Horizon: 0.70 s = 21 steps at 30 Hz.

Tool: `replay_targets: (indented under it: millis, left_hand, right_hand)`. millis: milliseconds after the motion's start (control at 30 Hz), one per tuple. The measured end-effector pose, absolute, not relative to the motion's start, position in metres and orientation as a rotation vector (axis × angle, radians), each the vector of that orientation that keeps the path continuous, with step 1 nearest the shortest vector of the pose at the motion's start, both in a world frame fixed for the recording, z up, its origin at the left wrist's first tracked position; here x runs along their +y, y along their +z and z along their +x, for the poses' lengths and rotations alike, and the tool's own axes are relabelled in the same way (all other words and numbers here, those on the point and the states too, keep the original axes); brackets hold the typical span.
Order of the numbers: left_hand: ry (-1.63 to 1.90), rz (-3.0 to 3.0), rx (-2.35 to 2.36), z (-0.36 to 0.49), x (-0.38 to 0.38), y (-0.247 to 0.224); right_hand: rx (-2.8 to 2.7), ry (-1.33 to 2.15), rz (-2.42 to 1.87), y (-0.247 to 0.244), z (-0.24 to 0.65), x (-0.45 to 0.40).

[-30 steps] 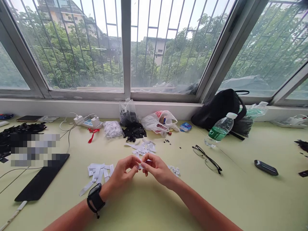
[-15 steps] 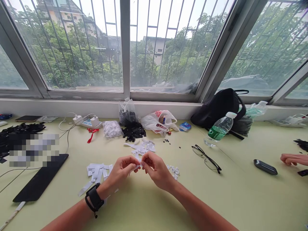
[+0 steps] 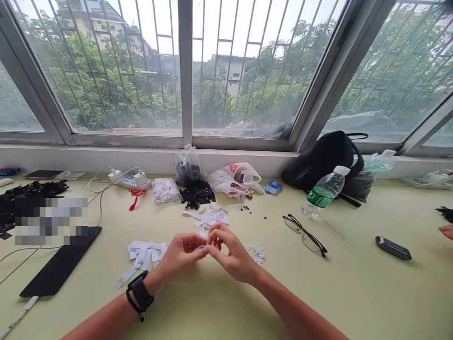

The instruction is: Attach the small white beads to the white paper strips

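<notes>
My left hand (image 3: 186, 255) is closed in a pinch on a small white fabric strip (image 3: 200, 247), mostly hidden by the fingers. Against its fingertips, my right hand (image 3: 231, 253) is pinched too, thumb and forefinger meeting at the strip's end; what lies between them is too small to make out. Just beyond the hands lies a loose heap of white strips (image 3: 211, 217). More white strips (image 3: 143, 254), some with a small dot on them, are piled left of my left hand. Small white buttons (image 3: 259, 255) are scattered beside my right wrist.
Farther back stand a bag of white pieces (image 3: 165, 190), black strips (image 3: 197, 194) and a white plastic bag (image 3: 230, 181). Glasses (image 3: 305, 234), a water bottle (image 3: 324, 191) and a dark case (image 3: 392, 248) are at right. Another person's hand (image 3: 446, 231) shows at the right edge.
My right fingers have shifted and curled slightly at the strip, and my left thumb has straightened toward them. The other person's hand has moved right, mostly out of view.
</notes>
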<state>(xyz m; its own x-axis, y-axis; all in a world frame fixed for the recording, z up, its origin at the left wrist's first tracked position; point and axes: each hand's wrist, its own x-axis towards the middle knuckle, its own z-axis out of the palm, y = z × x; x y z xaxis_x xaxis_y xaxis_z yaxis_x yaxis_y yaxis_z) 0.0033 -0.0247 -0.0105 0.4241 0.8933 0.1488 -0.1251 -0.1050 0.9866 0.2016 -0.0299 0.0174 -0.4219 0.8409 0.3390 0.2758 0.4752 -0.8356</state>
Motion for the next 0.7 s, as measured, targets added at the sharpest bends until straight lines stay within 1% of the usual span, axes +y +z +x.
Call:
replay_targets:
  millis: [367,700]
  left_hand:
    - [0.995,1.497,0.839,0.004,-0.03,-0.006]
    - [0.99,1.471,0.769,0.003,-0.032,0.001]
  right_hand:
    - [-1.891,1.014,-0.981,0.014,0.202,-0.028]
    - [-1.839,1.094,-0.985,0.013,0.204,-0.025]
